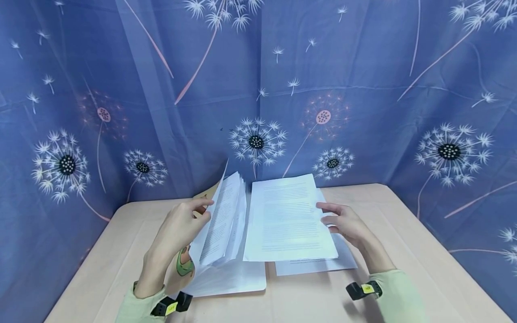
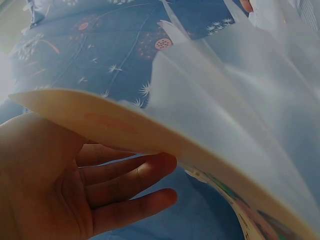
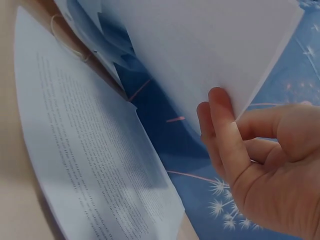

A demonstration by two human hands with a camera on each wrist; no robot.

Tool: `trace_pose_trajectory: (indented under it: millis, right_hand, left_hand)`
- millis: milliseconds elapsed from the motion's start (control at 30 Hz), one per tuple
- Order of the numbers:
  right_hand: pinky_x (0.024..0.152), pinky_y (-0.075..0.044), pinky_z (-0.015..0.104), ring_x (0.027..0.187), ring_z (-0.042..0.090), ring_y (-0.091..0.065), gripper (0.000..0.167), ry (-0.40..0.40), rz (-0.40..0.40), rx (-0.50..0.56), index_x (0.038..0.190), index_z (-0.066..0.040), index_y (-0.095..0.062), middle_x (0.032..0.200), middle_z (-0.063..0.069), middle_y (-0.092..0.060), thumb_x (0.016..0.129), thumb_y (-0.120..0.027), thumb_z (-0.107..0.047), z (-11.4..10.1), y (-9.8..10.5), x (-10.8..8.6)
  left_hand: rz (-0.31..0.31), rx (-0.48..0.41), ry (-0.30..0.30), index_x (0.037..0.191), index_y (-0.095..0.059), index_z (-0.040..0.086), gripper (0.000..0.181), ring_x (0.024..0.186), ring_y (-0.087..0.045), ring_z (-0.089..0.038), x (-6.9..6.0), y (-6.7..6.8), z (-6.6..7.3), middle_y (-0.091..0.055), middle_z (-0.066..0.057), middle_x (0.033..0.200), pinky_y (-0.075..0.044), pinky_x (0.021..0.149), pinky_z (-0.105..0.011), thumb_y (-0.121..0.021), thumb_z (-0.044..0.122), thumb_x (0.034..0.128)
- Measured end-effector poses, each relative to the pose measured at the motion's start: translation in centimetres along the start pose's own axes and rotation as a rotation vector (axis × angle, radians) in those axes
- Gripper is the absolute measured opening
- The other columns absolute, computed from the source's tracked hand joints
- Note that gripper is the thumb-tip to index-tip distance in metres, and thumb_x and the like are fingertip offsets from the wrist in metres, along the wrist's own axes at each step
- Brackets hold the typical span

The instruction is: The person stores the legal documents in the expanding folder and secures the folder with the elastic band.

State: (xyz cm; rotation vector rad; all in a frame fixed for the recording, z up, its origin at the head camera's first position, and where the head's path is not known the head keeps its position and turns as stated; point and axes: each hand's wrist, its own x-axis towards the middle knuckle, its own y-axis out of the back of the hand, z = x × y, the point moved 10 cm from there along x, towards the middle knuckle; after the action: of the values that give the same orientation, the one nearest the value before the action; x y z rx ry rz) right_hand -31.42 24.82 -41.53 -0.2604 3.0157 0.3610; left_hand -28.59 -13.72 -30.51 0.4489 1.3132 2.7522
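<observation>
My left hand grips the raised left cover of a folder, its thumb and fingers on either side of the edge. Coloured drawings show on the outside of that cover; its inner face looks tan in the left wrist view. Printed pages and clear sleeves fan upright inside the folder. My right hand pinches the right edge of a thin stack of printed sheets, lifted and tilted beside the folder. Below that stack, another printed sheet lies on the table.
A pale pink cloth covers the table. Behind it and at both sides hangs a blue curtain with dandelion prints. A thin looped cord shows near the lying sheet in the right wrist view.
</observation>
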Motion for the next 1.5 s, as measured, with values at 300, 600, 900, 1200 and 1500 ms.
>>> trace_pose_trajectory:
  millis: [300,600,900,1200,1500]
  right_hand:
    - [0.067,-0.05,0.023,0.083,0.006,-0.055,0.059,0.016,-0.005,0.01,0.149,0.003,-0.039,0.153,0.024,-0.036,0.093,-0.055,-0.002,-0.3,-1.5,0.2]
    - [0.07,-0.055,0.026,0.084,0.006,-0.059,0.058,0.048,-0.013,0.012,0.149,0.004,-0.04,0.152,0.025,-0.037,0.093,-0.055,-0.003,-0.8,-2.4,0.2]
    - [0.073,-0.054,0.028,0.097,0.012,-0.058,0.055,0.07,-0.005,-0.058,0.147,-0.001,-0.046,0.152,0.021,-0.041,0.094,-0.059,-0.006,-1.2,-3.7,0.4]
    - [0.072,-0.055,0.028,0.094,0.012,-0.058,0.053,0.092,0.006,-0.056,0.147,-0.002,-0.047,0.151,0.021,-0.042,0.095,-0.059,-0.006,-1.6,-4.6,0.2]
    - [0.073,-0.056,0.031,0.106,0.021,-0.06,0.054,0.105,-0.023,-0.072,0.146,-0.001,-0.048,0.151,0.022,-0.044,0.093,-0.061,-0.007,-2.5,-4.9,-0.2]
  left_hand:
    - [-0.001,0.009,0.002,0.128,-0.068,0.016,0.039,0.062,-0.054,-0.013,0.0,0.0,0.0,-0.071,-0.004,0.1,-0.041,0.051,-0.028,-0.052,0.016,0.0926]
    - [0.0,0.012,0.007,0.127,-0.068,0.018,0.037,0.07,-0.06,-0.011,0.0,0.1,0.1,-0.072,-0.004,0.103,-0.042,0.051,-0.028,-0.053,0.017,0.0933]
    - [0.006,0.012,-0.003,0.126,-0.069,0.016,0.036,0.07,-0.06,-0.011,0.0,0.0,0.0,-0.072,-0.004,0.101,-0.041,0.05,-0.028,-0.053,0.015,0.093]
    - [-0.003,0.002,0.0,0.128,-0.068,0.016,0.039,0.05,-0.045,-0.011,0.1,0.1,0.0,-0.071,-0.003,0.099,-0.036,0.047,-0.026,-0.051,0.016,0.093]
    - [-0.002,-0.001,-0.002,0.127,-0.069,0.016,0.037,0.069,-0.06,-0.011,0.0,0.1,0.1,-0.072,-0.003,0.101,-0.042,0.051,-0.028,-0.053,0.015,0.0931]
